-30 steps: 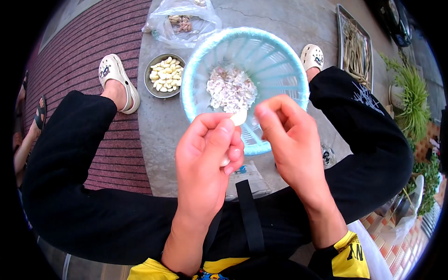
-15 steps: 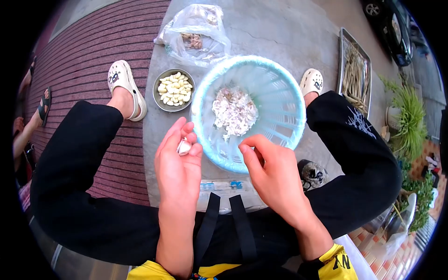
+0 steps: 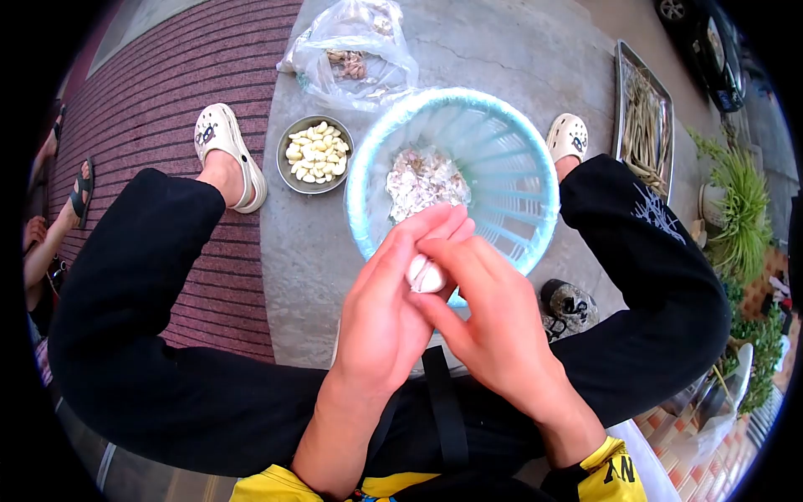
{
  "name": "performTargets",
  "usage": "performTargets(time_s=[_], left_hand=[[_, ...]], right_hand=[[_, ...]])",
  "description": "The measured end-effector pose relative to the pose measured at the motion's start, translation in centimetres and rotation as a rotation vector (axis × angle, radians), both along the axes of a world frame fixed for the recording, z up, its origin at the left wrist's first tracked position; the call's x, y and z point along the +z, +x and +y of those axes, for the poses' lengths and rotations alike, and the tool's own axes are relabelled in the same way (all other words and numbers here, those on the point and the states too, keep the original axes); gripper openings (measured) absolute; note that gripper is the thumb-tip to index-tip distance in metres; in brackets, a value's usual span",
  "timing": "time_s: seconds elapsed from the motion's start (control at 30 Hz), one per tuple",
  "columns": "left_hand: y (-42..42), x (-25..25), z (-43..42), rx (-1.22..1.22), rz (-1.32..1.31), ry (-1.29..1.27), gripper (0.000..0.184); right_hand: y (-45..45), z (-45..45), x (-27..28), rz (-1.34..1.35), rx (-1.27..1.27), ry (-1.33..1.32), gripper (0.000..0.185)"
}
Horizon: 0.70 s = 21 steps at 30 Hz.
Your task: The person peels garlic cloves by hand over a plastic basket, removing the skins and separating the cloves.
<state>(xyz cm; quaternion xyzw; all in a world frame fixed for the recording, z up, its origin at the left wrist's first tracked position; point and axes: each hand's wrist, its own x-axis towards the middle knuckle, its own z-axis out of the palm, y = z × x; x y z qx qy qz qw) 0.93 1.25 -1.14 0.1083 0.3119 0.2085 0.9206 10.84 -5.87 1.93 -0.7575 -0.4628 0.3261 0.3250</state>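
Observation:
Unpeeled garlic cloves point(image 3: 426, 274) lie in my left hand point(image 3: 385, 305), whose fingers curl around them. The thumb and fingers of my right hand point(image 3: 485, 305) close on the same cloves from the right. Both hands touch over the near rim of a light blue plastic basket point(image 3: 535, 238). White and pinkish garlic skins point(image 3: 425, 180) lie in the basket. Left of it, a metal bowl point(image 3: 284, 171) holds several peeled cloves point(image 3: 317, 152).
A clear plastic bag point(image 3: 368, 63) with garlic lies beyond the bowl. A metal tray point(image 3: 621, 109) of dried stalks is at the right, near a potted plant point(image 3: 740, 213). Another person's sandaled foot point(image 3: 81, 194) shows at the left. A dark car point(image 3: 711, 50) stands at top right.
My left hand has moved right, from beside the basket to my right hand, bringing the garlic. My right hand has closed on it. One second ago, a peeled clove was in my left fingertips.

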Motion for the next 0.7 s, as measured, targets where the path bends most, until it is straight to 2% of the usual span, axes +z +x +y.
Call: performTargets(time_s=[0.13,0.2,0.27,0.33,0.4,0.47,0.57,0.7], left_hand=[[0.1,0.6,-0.1,0.006,0.011,-0.007,0.041],[0.0,0.9,-0.3,-0.238,0.336,0.395,0.036],[-0.2,1.2,-0.2,-0.286,0.364,0.392,0.034],[-0.4,1.3,-0.3,-0.330,0.394,0.394,0.033],[-0.5,1.3,-0.3,-0.273,0.366,0.355,0.031],[-0.5,1.0,-0.9,-0.203,0.348,0.332,0.031],[-0.3,1.0,-1.5,-0.103,0.333,0.287,0.031],[-0.5,1.3,-1.6,-0.037,0.304,0.220,0.032]], right_hand=[[0.2,0.0,0.4,-0.029,-0.083,0.006,0.035],[0.7,-0.4,0.6,-0.072,-0.059,-0.001,0.034],[1.2,-0.8,0.8,-0.147,-0.027,0.018,0.033],[0.9,-1.1,0.9,-0.114,-0.040,0.034,0.033],[0.6,-1.2,0.7,-0.082,-0.049,0.056,0.034],[0.5,-1.1,0.4,-0.174,0.006,0.147,0.043],[0.4,-1.0,0.7,-0.067,0.022,0.129,0.045],[0.4,-0.9,0.6,-0.072,0.041,0.143,0.044]])
